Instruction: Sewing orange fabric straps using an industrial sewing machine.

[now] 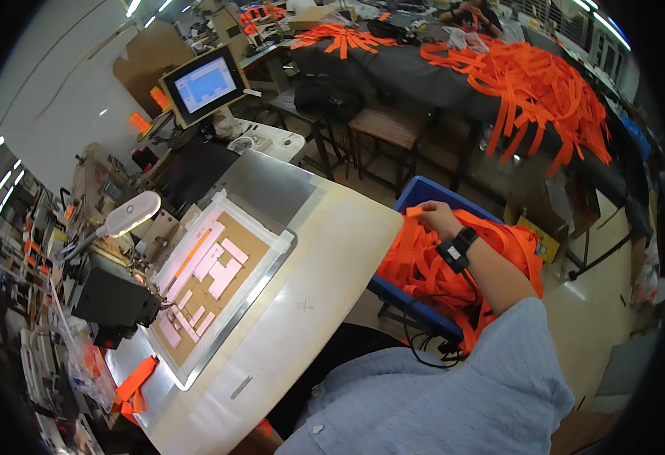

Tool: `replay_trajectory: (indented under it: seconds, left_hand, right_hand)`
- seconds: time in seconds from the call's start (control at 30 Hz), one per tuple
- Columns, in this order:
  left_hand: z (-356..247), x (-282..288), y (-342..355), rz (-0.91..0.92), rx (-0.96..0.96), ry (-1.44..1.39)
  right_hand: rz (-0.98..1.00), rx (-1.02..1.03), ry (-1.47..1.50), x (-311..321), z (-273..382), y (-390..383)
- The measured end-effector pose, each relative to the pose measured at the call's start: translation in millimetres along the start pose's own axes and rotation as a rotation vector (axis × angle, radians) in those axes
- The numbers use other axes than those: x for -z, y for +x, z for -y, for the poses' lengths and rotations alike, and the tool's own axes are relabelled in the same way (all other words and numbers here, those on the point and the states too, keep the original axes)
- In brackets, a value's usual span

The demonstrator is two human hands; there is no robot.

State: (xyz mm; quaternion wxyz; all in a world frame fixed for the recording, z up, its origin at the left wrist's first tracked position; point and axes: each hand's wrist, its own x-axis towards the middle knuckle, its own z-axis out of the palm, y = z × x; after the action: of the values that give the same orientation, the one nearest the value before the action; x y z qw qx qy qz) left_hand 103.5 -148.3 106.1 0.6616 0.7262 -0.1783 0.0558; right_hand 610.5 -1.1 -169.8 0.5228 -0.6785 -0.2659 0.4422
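Right hand (437,218), wrist banded in black, is closed on an orange strap (412,214) at the far left corner of the blue bin (416,191), which stands right of the work table (325,258) and is heaped with like straps; the left hand is out of view. The template frame (218,292) on the table appears unloaded, one orange strip (190,256) lying in it, so I judge most of the work outstanding. Table's right edge and bin nearly meet; open floor lies right.

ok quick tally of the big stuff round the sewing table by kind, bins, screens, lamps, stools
blue bin of orange straps, right hand reaching in: 1
touchscreen monitor: 1
white lamp: 1
wooden stool: 1
template frame: 1
total: 5
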Motion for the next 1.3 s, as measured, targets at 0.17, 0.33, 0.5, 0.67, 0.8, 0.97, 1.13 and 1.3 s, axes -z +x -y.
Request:
replay_trajectory:
  seconds: [0.17,0.33,0.5,0.67,0.8,0.97,1.13,1.3]
  left_hand:
    - [5.6,-19.2,-13.2,0.077,-0.134,0.021]
    - [-30.6,35.2,-32.6,0.34,-0.18,-0.238]
    - [-73.7,15.7,-53.8,0.288,-0.302,0.059]
    - [-98.1,-35.6,-60.3,0.249,-0.233,0.301]
    - [-113.4,-44.3,-68.8,0.276,-0.19,0.404]
    - [-82.8,16.7,-111.1,0.134,-0.238,0.31]
    - [-8.9,84.2,-111.2,-0.778,0.781,0.927]
    - [51.8,96.8,-117.4,-0.968,1.041,1.408]
  right_hand:
    - [0.285,0.323,0.213,7.3,94.9,-3.4]
    - [0.662,0.319,-0.141,-87.3,201.0,-38.3]
    - [0.867,0.281,-0.695,-166.4,223.5,-66.0]
    - [1.158,0.268,-0.676,-268.4,211.8,-72.4]
    - [1.16,0.204,-0.769,-317.9,201.0,-90.0]
    - [1.197,0.205,-0.771,-354.8,208.8,-111.2]
    - [1.236,0.273,-0.729,-384.8,204.2,-132.5]
    - [1.262,0.349,-0.757,-404.6,187.1,-129.7]
